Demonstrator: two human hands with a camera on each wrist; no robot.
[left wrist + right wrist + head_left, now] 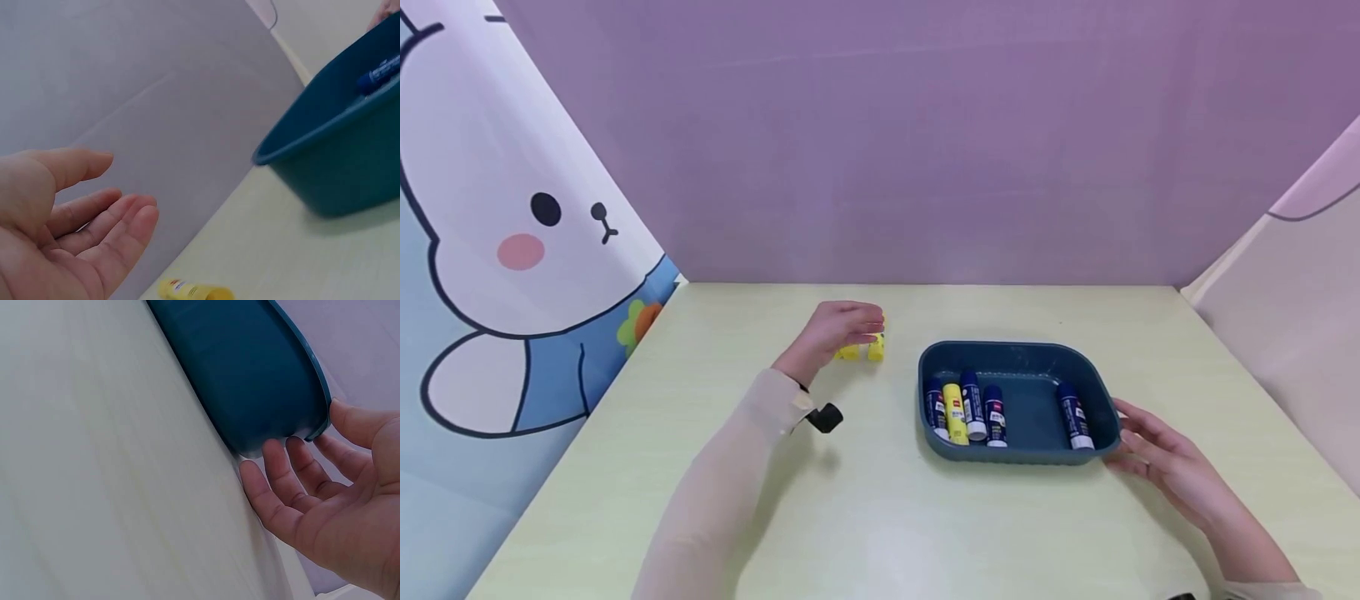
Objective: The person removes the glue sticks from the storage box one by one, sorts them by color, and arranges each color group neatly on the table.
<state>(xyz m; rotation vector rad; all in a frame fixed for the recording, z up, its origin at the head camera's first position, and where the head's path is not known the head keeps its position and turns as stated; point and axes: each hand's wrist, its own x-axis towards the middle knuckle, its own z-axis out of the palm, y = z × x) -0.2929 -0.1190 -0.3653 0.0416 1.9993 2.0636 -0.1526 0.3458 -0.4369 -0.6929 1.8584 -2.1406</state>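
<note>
My left hand (pixel 842 329) hovers over two yellow glue sticks (pixel 876 348) on the table, partly covering them. In the left wrist view its fingers are loosely bent and apart from the thumb, with nothing between them; one yellow glue stick (pixel 187 290) lies below. At the right end of a dark blue plastic basin (pixel 1022 456), my right hand (pixel 1172 467) touches the outside of the wall. The right wrist view has its relaxed fingertips (pixel 275 450) against the basin's end and the thumb at the rim.
Inside the basin, a yellow glue stick (pixel 955 414) lies among blue ones (pixel 972 406) on the left side. Another blue glue stick (pixel 1075 417) lies at the right. The pale table (pixel 865 517) meets a purple backdrop (pixel 925 167) behind, with a cartoon-printed cloth (pixel 482 183) at left.
</note>
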